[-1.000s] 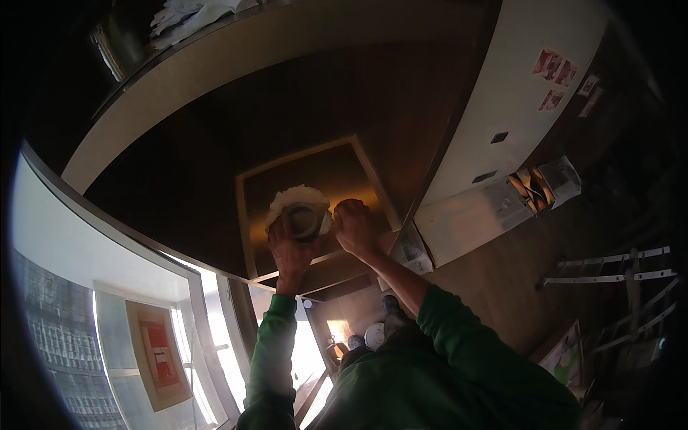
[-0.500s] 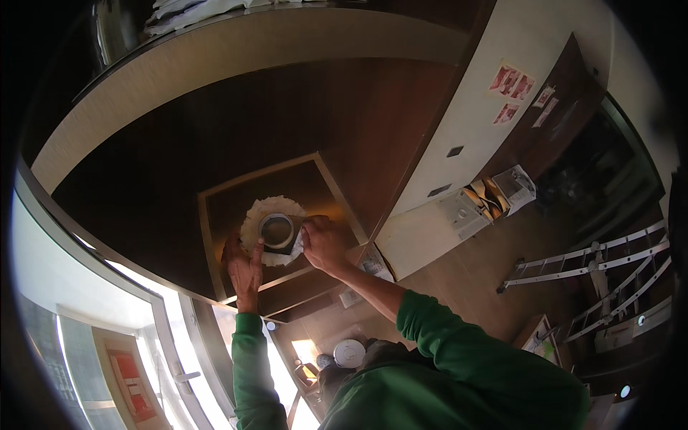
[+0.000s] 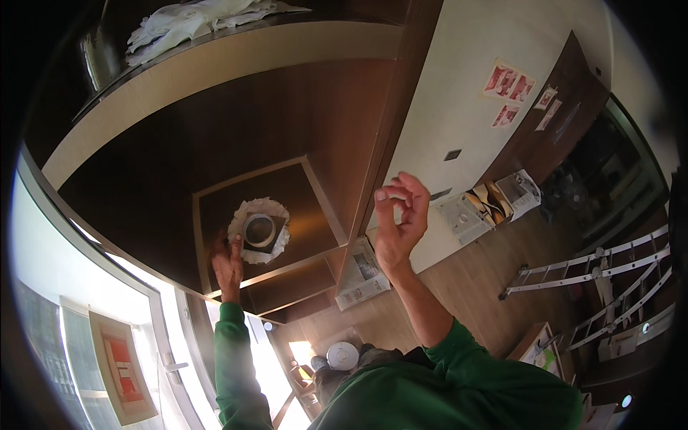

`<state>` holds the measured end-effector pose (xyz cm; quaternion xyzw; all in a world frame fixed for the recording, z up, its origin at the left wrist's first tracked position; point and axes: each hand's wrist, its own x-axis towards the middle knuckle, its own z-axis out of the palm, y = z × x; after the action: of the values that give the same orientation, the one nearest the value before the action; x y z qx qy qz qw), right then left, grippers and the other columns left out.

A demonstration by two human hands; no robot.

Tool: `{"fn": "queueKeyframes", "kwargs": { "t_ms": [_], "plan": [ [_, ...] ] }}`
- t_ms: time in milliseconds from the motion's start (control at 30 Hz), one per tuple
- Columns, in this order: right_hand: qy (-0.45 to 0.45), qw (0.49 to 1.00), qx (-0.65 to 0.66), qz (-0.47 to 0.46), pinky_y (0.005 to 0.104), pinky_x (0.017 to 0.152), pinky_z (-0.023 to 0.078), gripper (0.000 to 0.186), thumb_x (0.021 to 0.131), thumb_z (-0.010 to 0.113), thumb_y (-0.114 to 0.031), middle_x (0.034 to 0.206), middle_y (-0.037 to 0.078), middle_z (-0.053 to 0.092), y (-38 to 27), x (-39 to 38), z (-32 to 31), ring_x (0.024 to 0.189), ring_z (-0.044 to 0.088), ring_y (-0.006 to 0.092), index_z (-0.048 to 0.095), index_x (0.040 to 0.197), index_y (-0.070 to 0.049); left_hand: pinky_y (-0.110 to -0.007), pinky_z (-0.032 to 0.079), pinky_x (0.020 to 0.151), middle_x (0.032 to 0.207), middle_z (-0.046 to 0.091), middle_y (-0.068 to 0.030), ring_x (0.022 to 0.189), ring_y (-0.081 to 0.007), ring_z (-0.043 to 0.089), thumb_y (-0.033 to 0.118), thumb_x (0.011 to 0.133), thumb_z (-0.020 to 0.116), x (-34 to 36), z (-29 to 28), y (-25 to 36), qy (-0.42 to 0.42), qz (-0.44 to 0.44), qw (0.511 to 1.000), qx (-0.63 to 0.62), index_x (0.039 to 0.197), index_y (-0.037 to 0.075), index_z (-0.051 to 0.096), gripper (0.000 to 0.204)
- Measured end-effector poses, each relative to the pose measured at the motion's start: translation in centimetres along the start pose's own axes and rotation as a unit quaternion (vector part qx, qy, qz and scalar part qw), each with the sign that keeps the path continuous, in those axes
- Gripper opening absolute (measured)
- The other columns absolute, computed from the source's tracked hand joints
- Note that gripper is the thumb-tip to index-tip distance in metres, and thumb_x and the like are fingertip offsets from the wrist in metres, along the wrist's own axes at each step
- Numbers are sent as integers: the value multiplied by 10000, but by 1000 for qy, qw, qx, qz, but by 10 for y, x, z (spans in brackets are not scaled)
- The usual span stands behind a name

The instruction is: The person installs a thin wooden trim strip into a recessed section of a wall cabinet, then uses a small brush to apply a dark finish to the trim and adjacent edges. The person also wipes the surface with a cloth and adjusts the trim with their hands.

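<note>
The round ring [image 3: 259, 230], with a ruffled white pad [image 3: 252, 255] around it, sits just right of your spread left grip [image 3: 228, 265]; your right grip [image 3: 401, 231] (loosely curled, seemingly empty) has just lifted away, leaving only the left beside it.

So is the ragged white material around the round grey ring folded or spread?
Spread: the white material fans out around the ring.

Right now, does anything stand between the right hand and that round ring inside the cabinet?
Probably nothing visible blocks it. In the picture, the side panel's edge lies between the right hand and the round ring, but the hand appears to be in front of that edge.
</note>
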<state>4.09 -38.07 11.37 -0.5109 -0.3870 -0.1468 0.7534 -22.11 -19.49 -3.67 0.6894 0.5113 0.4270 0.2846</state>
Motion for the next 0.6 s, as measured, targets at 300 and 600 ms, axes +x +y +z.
{"fn": "queueKeyframes", "kwargs": {
  "t_ms": [300, 600],
  "plan": [
    [-124, 989, -19, -84, 213, 558, 470, 269, 874, 834, -144, 799, 28, 648, 4, 119, 20, 665, 591, 60, 643, 997, 0, -472, 457, 1024, 1272, 632, -307, 1190, -452, 599, 515, 963, 593, -3, 3, 24, 14, 33, 999, 28, 1324, -64, 587, 683],
    [-164, 986, 11, -33, 259, 583, 544, 306, 848, 855, -219, 853, 62, 671, -11, 127, 27, 674, 665, 126, 695, 999, -6, -486, 466, 1002, 1234, 658, -272, 1157, -456, 613, 501, 967, 604, -2, 2, -5, 46, 48, 995, 73, 1301, -6, 628, 608]
  ]
}}
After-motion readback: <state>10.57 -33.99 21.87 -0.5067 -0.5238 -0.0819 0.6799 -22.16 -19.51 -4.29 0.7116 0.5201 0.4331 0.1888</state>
